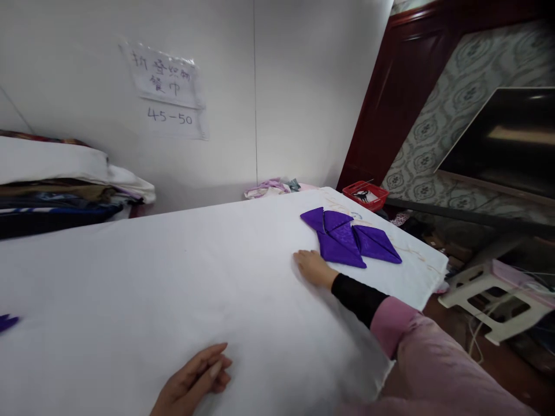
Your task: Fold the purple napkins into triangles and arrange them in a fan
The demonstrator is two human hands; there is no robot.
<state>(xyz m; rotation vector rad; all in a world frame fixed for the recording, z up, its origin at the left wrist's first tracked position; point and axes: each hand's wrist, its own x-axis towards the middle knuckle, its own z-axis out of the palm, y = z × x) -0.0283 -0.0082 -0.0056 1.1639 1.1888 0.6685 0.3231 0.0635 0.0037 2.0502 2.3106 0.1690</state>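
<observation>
Several purple cloth napkins [340, 242], folded into pointed diamond-like shapes, lie grouped on the white-covered table [173, 277] at the right. My right hand [314, 268] rests on the white cloth just left of the nearest napkin, palm down. Its fingers lie on the cloth, and I see nothing in them. Low in the middle, my left hand [193, 378] is held over the table with loosely bent fingers and holds nothing. At the far left edge, a purple cloth tip [8, 322] shows; the rest of it is cut off.
A stack of folded cloths [60, 179] stands at the back left. Behind the table's far edge lie crumpled cloths [271, 188] and a red basket [366, 195]. A plastic stool [498, 294] with cables stands at the right. A handwritten sign [167, 89] hangs on the wall.
</observation>
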